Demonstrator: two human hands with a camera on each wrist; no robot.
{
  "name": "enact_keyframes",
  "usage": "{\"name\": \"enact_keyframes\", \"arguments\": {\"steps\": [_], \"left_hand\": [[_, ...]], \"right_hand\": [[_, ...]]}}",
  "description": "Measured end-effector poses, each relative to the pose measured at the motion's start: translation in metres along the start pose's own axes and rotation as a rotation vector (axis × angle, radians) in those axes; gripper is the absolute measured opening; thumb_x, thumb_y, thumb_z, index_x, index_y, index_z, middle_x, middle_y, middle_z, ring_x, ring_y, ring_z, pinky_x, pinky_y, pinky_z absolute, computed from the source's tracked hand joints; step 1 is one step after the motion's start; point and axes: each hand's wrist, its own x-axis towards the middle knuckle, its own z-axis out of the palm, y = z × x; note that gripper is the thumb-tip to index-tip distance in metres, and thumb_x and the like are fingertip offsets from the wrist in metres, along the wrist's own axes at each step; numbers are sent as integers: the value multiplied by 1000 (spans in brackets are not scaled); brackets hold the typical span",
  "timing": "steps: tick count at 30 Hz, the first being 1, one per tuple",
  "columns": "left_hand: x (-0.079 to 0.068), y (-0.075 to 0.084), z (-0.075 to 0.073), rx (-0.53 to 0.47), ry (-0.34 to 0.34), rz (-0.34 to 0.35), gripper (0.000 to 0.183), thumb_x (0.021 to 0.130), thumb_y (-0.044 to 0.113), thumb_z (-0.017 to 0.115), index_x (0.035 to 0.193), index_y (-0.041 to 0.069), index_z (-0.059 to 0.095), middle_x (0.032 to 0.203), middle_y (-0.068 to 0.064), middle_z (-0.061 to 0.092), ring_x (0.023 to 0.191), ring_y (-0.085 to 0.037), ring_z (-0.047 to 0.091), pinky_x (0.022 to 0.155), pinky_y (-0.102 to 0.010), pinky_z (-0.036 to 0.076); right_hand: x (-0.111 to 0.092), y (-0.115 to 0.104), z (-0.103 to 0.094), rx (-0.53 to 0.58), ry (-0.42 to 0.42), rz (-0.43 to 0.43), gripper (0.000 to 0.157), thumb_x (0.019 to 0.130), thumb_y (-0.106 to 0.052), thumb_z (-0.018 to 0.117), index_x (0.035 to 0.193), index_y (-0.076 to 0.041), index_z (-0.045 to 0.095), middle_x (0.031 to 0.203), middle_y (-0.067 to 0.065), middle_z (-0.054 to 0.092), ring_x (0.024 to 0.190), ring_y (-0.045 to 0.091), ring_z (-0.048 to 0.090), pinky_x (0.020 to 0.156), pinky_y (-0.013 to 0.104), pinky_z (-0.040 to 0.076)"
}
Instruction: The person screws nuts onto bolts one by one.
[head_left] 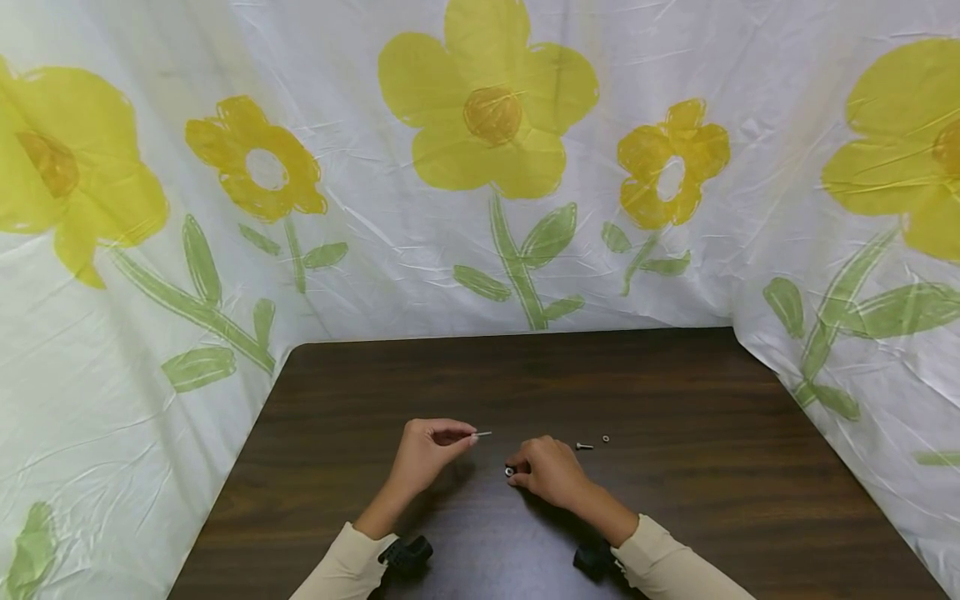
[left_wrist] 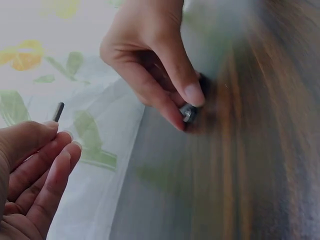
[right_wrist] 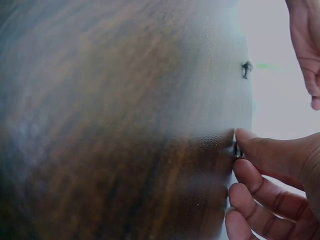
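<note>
My left hand (head_left: pixel 426 454) is raised over the table, pinching a bolt (head_left: pixel 483 433) between thumb and fingertips. In the left wrist view the threaded shaft of this bolt (left_wrist: pixel 59 112) sticks out past the thumb, its head hidden in the grip. To the right and a little nearer, my right hand (head_left: pixel 551 471) pinches a small metal nut (head_left: pixel 510 472) low at the tabletop. That nut (left_wrist: pixel 188 113) faces the left wrist camera, its hole showing. In the right wrist view the nut (right_wrist: pixel 237 149) sits between thumb and index finger. The two hands are apart.
Beyond the right hand, a second bolt (head_left: pixel 584 447) lies on the dark wooden table (head_left: pixel 480 375), with another nut (head_left: pixel 606 438) just right of it. A white curtain (head_left: pixel 360 292) with painted flowers hangs around the table's back and sides.
</note>
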Motion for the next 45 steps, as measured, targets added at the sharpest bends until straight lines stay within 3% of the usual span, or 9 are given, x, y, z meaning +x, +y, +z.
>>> {"name": "enact_keyframes", "arguments": {"steps": [4, 11, 16, 19, 27, 34, 39, 45], "left_hand": [[1, 8, -1, -41, -3, -7, 7, 85, 11, 84, 91, 11, 81, 87, -2, 78, 73, -12, 73, 64, -27, 59], [5, 25, -2, -25, -12, -19, 8, 86, 4, 81, 94, 3, 80, 88, -6, 77, 74, -17, 73, 65, -30, 60], [5, 50, -4, -27, -20, 3, 8, 85, 0, 80, 93, -1, 78, 88, -11, 77, 74, -17, 72, 65, -30, 59], [5, 63, -5, -35, -21, 24, 7, 86, -1, 80, 93, -2, 78, 87, -11, 77, 74, -15, 72, 66, -29, 59], [4, 70, -5, -36, -26, 19, 8, 86, -1, 79, 94, -3, 78, 88, -12, 77, 74, -16, 72, 65, -31, 60], [4, 72, -6, -44, -29, 10, 8, 87, -1, 79, 94, -4, 78, 88, -12, 77, 75, -19, 73, 66, -32, 60], [5, 67, -6, -43, -17, 7, 9, 86, 1, 79, 95, -3, 78, 88, -11, 77, 74, -20, 72, 65, -32, 60], [6, 73, -6, -53, -12, -3, 9, 86, -2, 79, 94, -4, 78, 88, -13, 77, 74, -25, 72, 65, -34, 60]], "right_hand": [[0, 0, 0, 3, 3, -1, 19, 81, -22, 87, 99, -16, 83, 73, -12, 66, 59, -4, 50, 51, 20, 40], [0, -2, 0, -17, 20, -6, 18, 81, -23, 87, 97, -15, 83, 82, -5, 74, 64, 0, 60, 53, 21, 46], [1, -4, 0, -55, 34, -34, 11, 82, -21, 86, 91, -17, 84, 85, -4, 76, 71, 6, 67, 58, 26, 52], [2, -4, 1, -73, 32, -47, 6, 83, -20, 85, 88, -17, 84, 81, -6, 75, 69, 5, 66, 57, 25, 51], [4, -1, -1, -95, 30, -125, 6, 85, -15, 82, 80, -15, 80, 73, -6, 71, 60, 1, 59, 52, 21, 47], [4, 6, -12, 53, 67, -170, 6, 88, -11, 79, 88, -5, 80, 80, 1, 76, 69, 3, 66, 62, 19, 54], [4, 10, -23, 215, 171, -210, 9, 88, -1, 77, 97, 1, 78, 87, 8, 77, 73, 9, 72, 65, 17, 56], [5, 8, -34, 315, 317, -228, 15, 85, 4, 78, 99, 0, 77, 92, 9, 77, 76, 12, 74, 65, 18, 57]]}}
